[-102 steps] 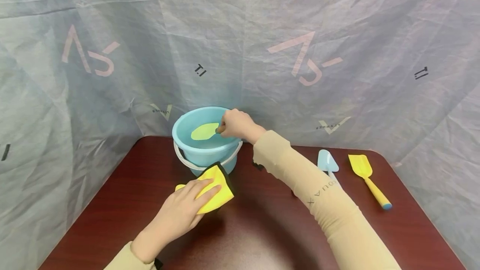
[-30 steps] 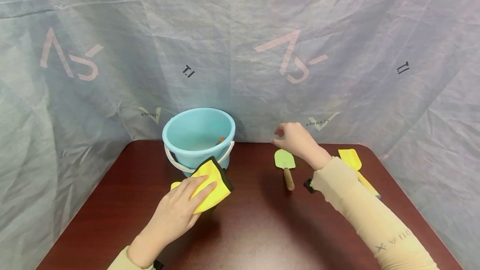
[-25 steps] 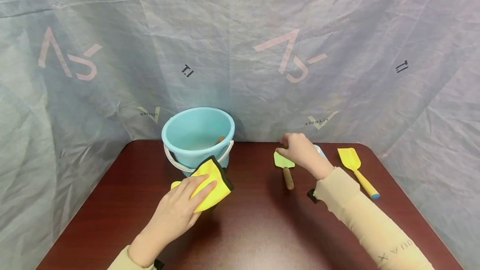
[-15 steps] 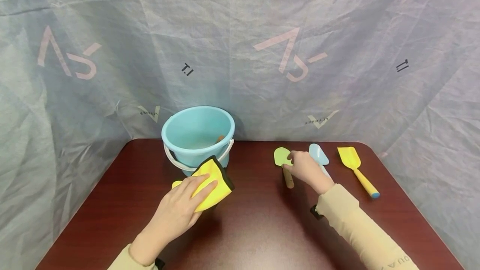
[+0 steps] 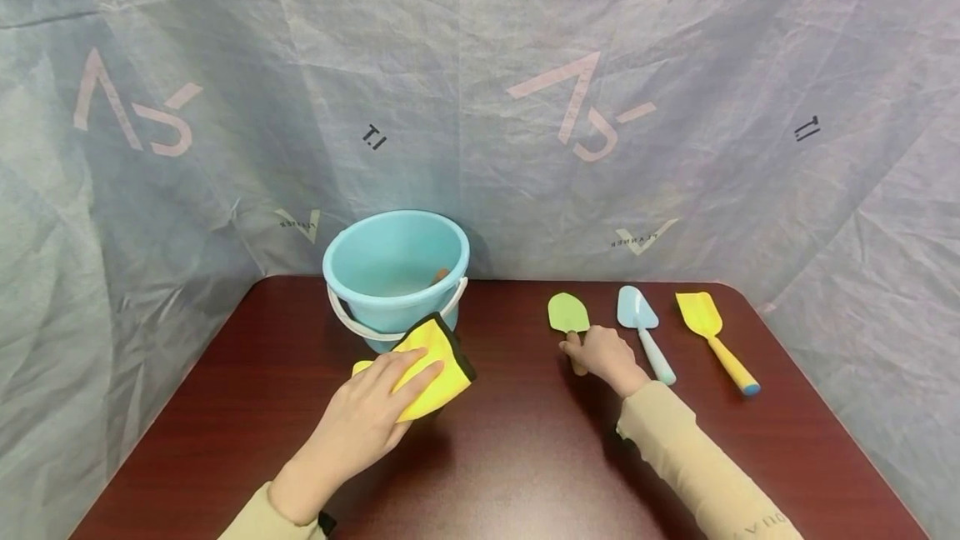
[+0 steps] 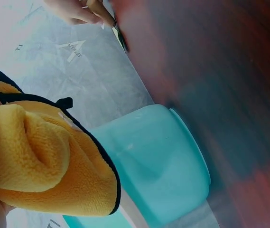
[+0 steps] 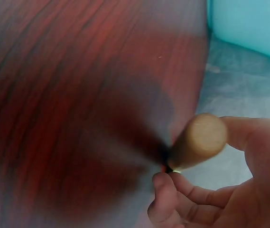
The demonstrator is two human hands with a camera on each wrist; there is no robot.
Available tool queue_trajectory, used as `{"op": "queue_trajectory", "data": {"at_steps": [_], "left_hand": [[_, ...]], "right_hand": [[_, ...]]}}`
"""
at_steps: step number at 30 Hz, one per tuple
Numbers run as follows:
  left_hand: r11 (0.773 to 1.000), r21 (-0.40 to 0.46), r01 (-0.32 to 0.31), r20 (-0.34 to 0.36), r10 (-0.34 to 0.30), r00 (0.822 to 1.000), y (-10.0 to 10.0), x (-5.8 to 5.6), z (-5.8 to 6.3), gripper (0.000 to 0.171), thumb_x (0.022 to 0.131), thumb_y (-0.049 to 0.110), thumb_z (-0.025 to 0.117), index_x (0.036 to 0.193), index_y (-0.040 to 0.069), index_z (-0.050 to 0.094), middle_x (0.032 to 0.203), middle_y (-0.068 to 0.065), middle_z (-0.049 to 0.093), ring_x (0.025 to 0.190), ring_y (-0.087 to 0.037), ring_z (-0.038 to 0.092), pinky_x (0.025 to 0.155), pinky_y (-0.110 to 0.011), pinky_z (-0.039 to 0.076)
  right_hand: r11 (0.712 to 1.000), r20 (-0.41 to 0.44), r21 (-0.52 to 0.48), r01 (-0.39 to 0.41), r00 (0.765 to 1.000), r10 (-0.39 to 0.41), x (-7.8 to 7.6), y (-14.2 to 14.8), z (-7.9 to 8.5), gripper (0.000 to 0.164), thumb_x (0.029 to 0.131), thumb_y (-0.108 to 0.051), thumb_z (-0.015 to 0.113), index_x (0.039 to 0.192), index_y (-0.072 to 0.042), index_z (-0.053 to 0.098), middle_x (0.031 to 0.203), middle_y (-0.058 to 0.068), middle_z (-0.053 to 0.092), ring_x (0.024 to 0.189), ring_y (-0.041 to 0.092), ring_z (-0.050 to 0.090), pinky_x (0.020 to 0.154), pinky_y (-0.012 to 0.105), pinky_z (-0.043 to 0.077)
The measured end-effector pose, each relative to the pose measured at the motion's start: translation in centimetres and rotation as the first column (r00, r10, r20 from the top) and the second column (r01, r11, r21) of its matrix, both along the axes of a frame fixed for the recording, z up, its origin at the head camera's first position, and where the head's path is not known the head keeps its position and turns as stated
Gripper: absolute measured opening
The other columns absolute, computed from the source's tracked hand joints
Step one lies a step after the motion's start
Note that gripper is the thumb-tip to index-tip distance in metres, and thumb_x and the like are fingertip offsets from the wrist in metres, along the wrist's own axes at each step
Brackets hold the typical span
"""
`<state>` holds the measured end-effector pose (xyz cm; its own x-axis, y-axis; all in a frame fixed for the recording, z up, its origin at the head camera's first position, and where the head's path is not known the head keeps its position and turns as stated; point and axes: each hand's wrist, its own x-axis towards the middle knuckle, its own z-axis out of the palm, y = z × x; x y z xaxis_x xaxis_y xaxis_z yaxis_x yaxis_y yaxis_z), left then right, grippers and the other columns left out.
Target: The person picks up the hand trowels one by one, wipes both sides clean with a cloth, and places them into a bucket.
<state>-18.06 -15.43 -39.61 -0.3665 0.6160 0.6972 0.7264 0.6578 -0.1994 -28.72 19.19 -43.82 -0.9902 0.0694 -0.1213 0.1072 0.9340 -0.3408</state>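
Observation:
My left hand (image 5: 367,398) grips a folded yellow cloth (image 5: 438,373) with black edging, held up in front of the blue bucket (image 5: 352,294); the left wrist view shows the cloth (image 6: 54,161) bunched and fleecy. On the right, my right hand (image 5: 603,354) has its thumb and fingers about the wooden handle of a small trowel with a green blade (image 5: 567,312). The right wrist view has the handle's round end (image 7: 208,134) facing the camera, thumb on one side and curled fingers (image 7: 165,194) on the other. Part of the handle is hidden by the hand.
Right of the right hand lie a light blue trowel (image 5: 637,309) and a yellow shovel (image 5: 702,315) with a blue handle end. Inside the bucket a brown handle end (image 5: 439,275) shows. A grey sheet (image 5: 480,107) hangs behind the dark red table (image 5: 510,473).
The right hand first held a green-bladed tool over the bucket, which is now out of the hand. It then moved right and down to the other green trowel's handle. The left hand keeps the cloth.

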Motion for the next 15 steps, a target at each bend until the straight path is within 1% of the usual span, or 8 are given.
{"op": "queue_trajectory", "data": {"at_steps": [2, 4, 7, 9, 12, 15], "left_hand": [[1.000, -0.001, -0.001, 0.003, 0.001, 1.000, 0.1, 0.0, 0.0, 0.079, 0.051, 0.006, 0.071, 0.126, 0.015, 0.050, 0.119, -0.011, 0.053, 0.100, -0.026, 0.054, 0.062, -0.038, 0.052], [1.000, -0.003, -0.002, 0.008, 0.002, 1.000, 0.1, 0.0, 0.0, 0.079, 0.051, 0.007, 0.070, 0.127, 0.016, 0.050, 0.120, -0.011, 0.053, 0.100, -0.026, 0.054, 0.062, -0.038, 0.052], [1.000, -0.006, -0.001, 0.019, 0.001, 1.000, 0.2, 0.0, -0.1, 0.078, 0.052, 0.006, 0.070, 0.127, 0.016, 0.049, 0.120, -0.011, 0.052, 0.100, -0.026, 0.053, 0.063, -0.038, 0.052], [1.000, -0.008, -0.002, 0.020, 0.002, 1.000, 0.1, 0.0, -0.2, 0.079, 0.052, 0.006, 0.070, 0.127, 0.016, 0.049, 0.120, -0.010, 0.052, 0.100, -0.026, 0.053, 0.063, -0.037, 0.052], [1.000, -0.008, -0.004, 0.017, 0.004, 1.000, 0.0, 0.1, -0.2, 0.079, 0.052, 0.006, 0.069, 0.127, 0.016, 0.049, 0.120, -0.011, 0.052, 0.100, -0.026, 0.053, 0.062, -0.038, 0.052], [1.000, -0.006, -0.007, 0.016, 0.007, 1.000, -0.1, 0.1, -0.2, 0.078, 0.052, 0.006, 0.068, 0.127, 0.016, 0.049, 0.120, -0.011, 0.052, 0.100, -0.026, 0.053, 0.063, -0.038, 0.052]], "right_hand": [[1.000, 0.023, 0.010, 0.012, 1.000, -0.012, -0.2, -0.1, -0.2, 0.044, 0.079, -0.048, 0.054, 0.056, -0.011, 0.056, 0.060, 0.005, 0.054, 0.055, 0.021, 0.052, 0.043, 0.033, 0.037], [1.000, 0.045, 0.020, 0.019, 0.999, -0.020, -0.4, -0.1, -0.3, 0.045, 0.079, -0.049, 0.053, 0.056, -0.011, 0.056, 0.057, 0.004, 0.056, 0.056, 0.022, 0.053, 0.044, 0.034, 0.037], [0.999, 0.058, 0.036, 0.027, 0.998, -0.029, -0.8, 0.0, -0.5, 0.042, 0.080, -0.046, 0.052, 0.057, -0.011, 0.055, 0.054, 0.004, 0.055, 0.054, 0.023, 0.053, 0.044, 0.034, 0.038], [0.999, 0.060, 0.042, 0.024, 0.998, -0.027, -1.0, 0.1, -0.7, 0.038, 0.081, -0.042, 0.052, 0.059, -0.011, 0.054, 0.055, 0.004, 0.056, 0.054, 0.024, 0.053, 0.045, 0.035, 0.038], [0.999, 0.051, 0.037, 0.009, 0.999, -0.011, -1.4, 0.6, -0.8, 0.030, 0.082, -0.038, 0.053, 0.066, -0.012, 0.056, 0.064, 0.008, 0.057, 0.054, 0.024, 0.053, 0.044, 0.035, 0.038], [1.000, 0.062, 0.017, 0.001, 0.998, -0.002, -1.8, 1.0, -0.9, 0.026, 0.082, -0.037, 0.053, 0.078, -0.012, 0.059, 0.076, 0.011, 0.058, 0.050, 0.023, 0.055, 0.045, 0.036, 0.039]]}}
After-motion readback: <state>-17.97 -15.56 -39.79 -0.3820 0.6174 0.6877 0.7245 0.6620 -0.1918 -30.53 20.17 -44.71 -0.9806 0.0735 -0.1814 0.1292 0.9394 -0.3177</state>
